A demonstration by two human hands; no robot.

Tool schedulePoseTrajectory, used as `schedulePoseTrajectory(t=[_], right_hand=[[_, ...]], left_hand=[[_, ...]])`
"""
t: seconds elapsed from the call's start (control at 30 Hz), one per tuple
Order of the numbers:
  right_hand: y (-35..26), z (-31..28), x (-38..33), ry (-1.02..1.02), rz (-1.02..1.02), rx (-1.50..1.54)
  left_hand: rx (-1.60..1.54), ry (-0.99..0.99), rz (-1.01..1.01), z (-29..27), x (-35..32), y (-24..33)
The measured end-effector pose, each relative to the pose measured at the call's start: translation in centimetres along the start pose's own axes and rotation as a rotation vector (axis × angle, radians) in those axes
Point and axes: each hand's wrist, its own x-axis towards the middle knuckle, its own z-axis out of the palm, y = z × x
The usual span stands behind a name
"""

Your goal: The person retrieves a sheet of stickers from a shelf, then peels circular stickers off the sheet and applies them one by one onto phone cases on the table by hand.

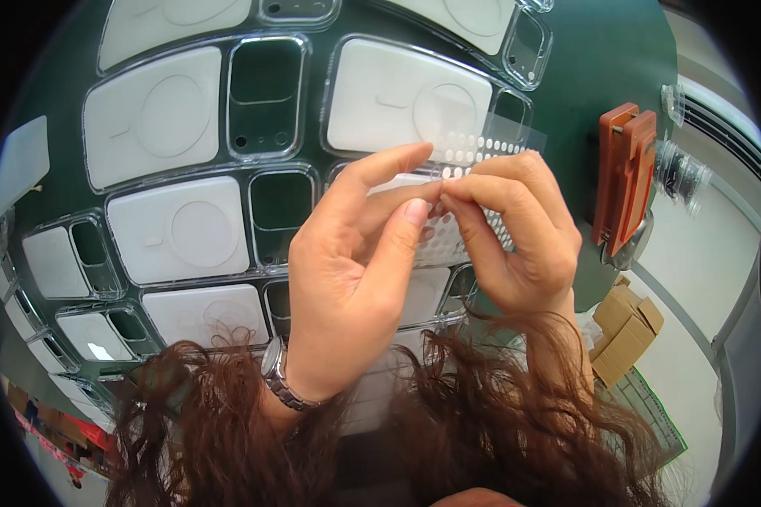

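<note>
Dark green worktop (600,63) fills most of my feed, bearing rows of clear phone cases. Over them, a clear sheet (469,155) of small white dots sits between my hands, partly hidden by fingers. My right hand (528,241) has thumb and forefinger pinched together, meeting a left fingertip; from this far off, I cannot tell whether that grip has a dot in it. On my left hand (342,262), thumb and forefinger stand apart, and whether the other fingers grasp the sheet I can't tell either. Just beyond the sheet, one case (327,106) frames a white panel (376,97) marked with a ring and short bar. Left of it, another case (266,102) contains a matching panel (156,114), its camera end showing green through. A watch (275,372) circles my left wrist. Near the right edge stands a reddish-brown, two-slab block (626,182); past that, a cardboard box (624,334) has raised flaps, its contents hidden.
</note>
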Motion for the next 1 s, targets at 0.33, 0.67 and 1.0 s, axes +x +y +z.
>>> schedulePoseTrajectory(t=[0.33, 0.67, 1.0], right_hand=[[1.5, -0.9, 1.1, -0.183, -0.05, -0.087], [4.1, -2.8, 4.8, -0.117, 0.077, 0.094], [14.0, -6.3, 11.2, 0.024, 0.33, -0.194]], left_hand=[[-0.034, 0.02, -0.078, 0.5, 1.1, -0.1], [0.04, 0.064, -0.123, -0.2, 1.2, 0.3], [0.138, 0.027, -0.121, 0.4, 1.3, 0.3]])
